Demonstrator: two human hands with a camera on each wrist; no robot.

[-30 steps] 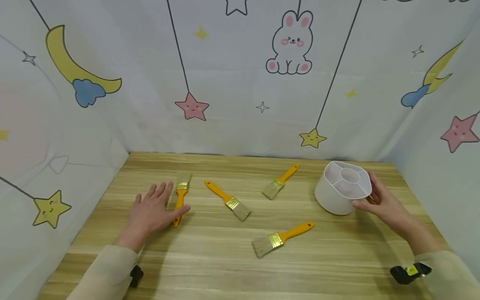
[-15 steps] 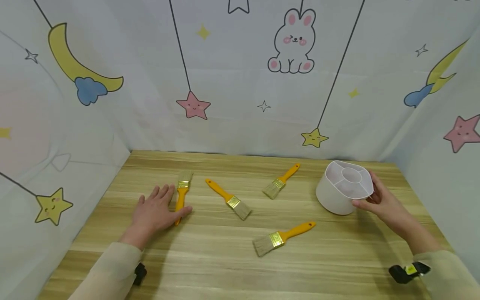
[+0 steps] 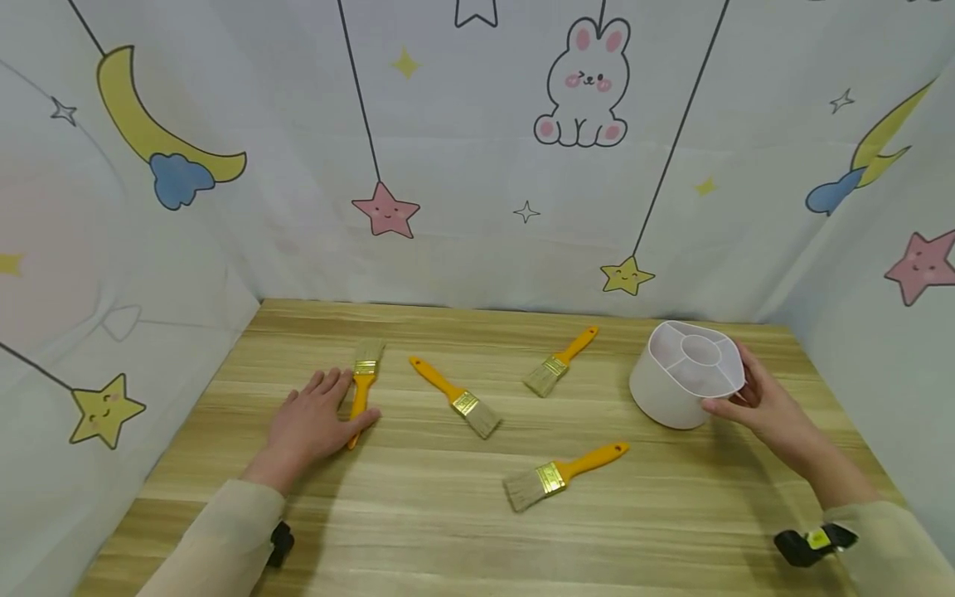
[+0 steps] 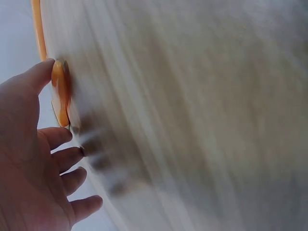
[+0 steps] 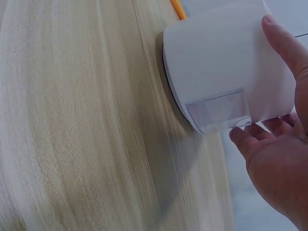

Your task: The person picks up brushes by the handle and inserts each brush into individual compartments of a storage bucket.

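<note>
Four paintbrushes and one white holder are counted on one worktop. The holder's compartments cannot be surely counted at this angle; one clear panel is seen on its side. One left hand, one right hand and two black wrist devices are shown. On the cloth, one rabbit, two moons, two pink stars and two smiling yellow stars are printed.

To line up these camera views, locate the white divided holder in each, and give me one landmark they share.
Head: right of centre, the white holder, gripped by the right hand.
Left wrist: not in the picture.
Right wrist: upper right, above the fingers.
Shared landmark: the wood-grain tabletop.
</note>
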